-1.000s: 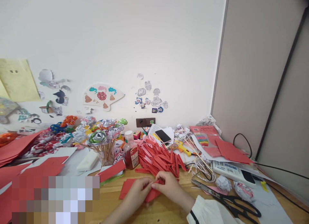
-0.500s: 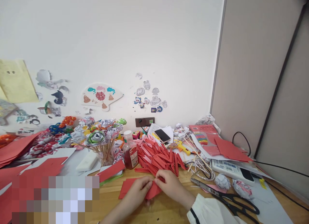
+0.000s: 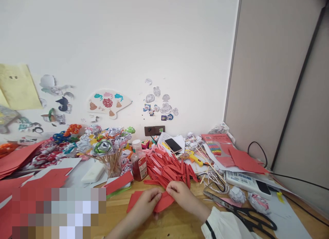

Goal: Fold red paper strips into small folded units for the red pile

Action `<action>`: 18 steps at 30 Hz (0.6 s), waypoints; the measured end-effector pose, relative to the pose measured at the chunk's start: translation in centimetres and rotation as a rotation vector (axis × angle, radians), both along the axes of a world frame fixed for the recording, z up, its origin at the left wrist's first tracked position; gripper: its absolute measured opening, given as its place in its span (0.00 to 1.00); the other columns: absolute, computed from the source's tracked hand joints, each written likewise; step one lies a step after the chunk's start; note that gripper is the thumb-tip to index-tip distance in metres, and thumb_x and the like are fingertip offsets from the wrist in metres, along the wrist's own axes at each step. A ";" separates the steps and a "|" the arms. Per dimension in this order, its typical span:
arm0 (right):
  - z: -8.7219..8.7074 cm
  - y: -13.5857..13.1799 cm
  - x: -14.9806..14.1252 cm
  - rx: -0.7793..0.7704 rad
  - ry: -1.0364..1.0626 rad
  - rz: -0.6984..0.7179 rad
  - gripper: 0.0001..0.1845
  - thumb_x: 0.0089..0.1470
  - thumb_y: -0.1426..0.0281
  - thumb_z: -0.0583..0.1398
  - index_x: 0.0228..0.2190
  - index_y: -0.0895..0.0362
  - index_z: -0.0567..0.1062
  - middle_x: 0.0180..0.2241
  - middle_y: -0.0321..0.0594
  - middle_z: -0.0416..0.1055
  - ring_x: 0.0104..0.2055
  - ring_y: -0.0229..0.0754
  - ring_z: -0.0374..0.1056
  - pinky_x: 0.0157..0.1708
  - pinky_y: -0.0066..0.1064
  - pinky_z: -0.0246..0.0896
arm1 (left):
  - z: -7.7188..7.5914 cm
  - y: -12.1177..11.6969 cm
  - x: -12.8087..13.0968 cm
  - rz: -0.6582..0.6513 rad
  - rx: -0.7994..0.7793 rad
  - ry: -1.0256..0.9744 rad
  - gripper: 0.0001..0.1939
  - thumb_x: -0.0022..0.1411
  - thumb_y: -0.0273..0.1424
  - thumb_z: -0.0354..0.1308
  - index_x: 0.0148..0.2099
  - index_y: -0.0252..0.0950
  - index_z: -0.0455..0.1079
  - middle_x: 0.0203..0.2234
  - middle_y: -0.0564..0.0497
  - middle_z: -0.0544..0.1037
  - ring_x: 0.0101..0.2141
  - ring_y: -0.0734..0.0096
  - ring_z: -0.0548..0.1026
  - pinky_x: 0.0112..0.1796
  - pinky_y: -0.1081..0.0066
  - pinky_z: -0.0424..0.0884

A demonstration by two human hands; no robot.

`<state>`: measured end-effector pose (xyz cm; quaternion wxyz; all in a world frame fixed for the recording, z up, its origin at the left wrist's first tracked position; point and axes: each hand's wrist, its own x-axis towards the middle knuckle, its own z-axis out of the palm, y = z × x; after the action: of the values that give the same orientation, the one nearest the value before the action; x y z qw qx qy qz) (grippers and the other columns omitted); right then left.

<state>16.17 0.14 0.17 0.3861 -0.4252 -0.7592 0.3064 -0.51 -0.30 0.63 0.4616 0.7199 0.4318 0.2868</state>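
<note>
A piece of red paper [image 3: 163,202] is held between my two hands, just above the wooden table. My left hand [image 3: 148,202] pinches its left part, thumb on top. At its upper right edge, my right hand [image 3: 182,196] is closed on the paper with thumb and finger. Under and beside my left hand lie more red paper sheets [image 3: 133,200]. Right behind my hands rises a heap of folded red paper strips [image 3: 167,165]. My fingers hide part of the held paper.
Large black-handled scissors [image 3: 246,211] lie at the right, near crumpled paper balls [image 3: 236,194] and a bead string [image 3: 218,182]. Behind stand a red-filled bottle [image 3: 139,163] and a container of wooden sticks [image 3: 113,165]. A phone [image 3: 173,145] and yellow glue gun [image 3: 195,158] lie farther back.
My right hand has shifted very slightly to the right, and a little more of the red paper shows between my hands. Both hands keep their pinch.
</note>
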 end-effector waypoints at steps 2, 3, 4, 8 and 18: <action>-0.1 0.1 0.0 0.015 -0.016 -0.009 0.10 0.49 0.71 0.50 0.23 0.59 0.69 0.22 0.33 0.65 0.26 0.35 0.59 0.26 0.23 0.51 | 0.1 0.0 0.0 0.004 0.017 0.006 0.17 0.54 0.43 0.43 0.24 0.35 0.59 0.14 0.59 0.63 0.13 0.79 0.63 0.16 0.78 0.58; -0.2 0.2 0.0 0.022 -0.021 -0.012 0.10 0.50 0.71 0.50 0.23 0.59 0.69 0.22 0.33 0.65 0.26 0.35 0.59 0.26 0.23 0.51 | 0.2 0.0 0.0 0.009 0.023 0.008 0.17 0.54 0.43 0.43 0.23 0.35 0.59 0.14 0.59 0.63 0.13 0.79 0.63 0.16 0.78 0.58; -0.3 0.3 0.1 0.026 -0.023 -0.013 0.11 0.50 0.70 0.50 0.23 0.59 0.69 0.22 0.33 0.65 0.26 0.35 0.59 0.26 0.24 0.51 | 0.3 -0.1 0.0 0.014 0.024 0.008 0.17 0.54 0.43 0.44 0.23 0.35 0.59 0.13 0.59 0.63 0.13 0.79 0.63 0.16 0.78 0.58; -0.3 0.4 0.3 0.017 0.028 -0.006 0.13 0.52 0.67 0.49 0.24 0.59 0.69 0.23 0.34 0.65 0.27 0.36 0.60 0.27 0.24 0.52 | 0.3 0.0 0.0 0.026 -0.010 0.000 0.18 0.53 0.45 0.44 0.23 0.35 0.59 0.13 0.59 0.63 0.13 0.78 0.63 0.16 0.78 0.57; -0.4 0.1 0.1 -0.096 0.095 0.023 0.07 0.46 0.68 0.54 0.23 0.59 0.69 0.18 0.31 0.60 0.21 0.33 0.56 0.21 0.22 0.48 | 0.4 0.3 0.0 0.019 0.134 0.052 0.15 0.50 0.39 0.50 0.20 0.34 0.60 0.15 0.59 0.59 0.20 0.78 0.58 0.21 0.78 0.54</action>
<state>16.26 0.28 -0.19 0.3972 -0.4195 -0.7294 0.3664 -0.54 0.04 1.05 0.3981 0.7524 0.4302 0.3006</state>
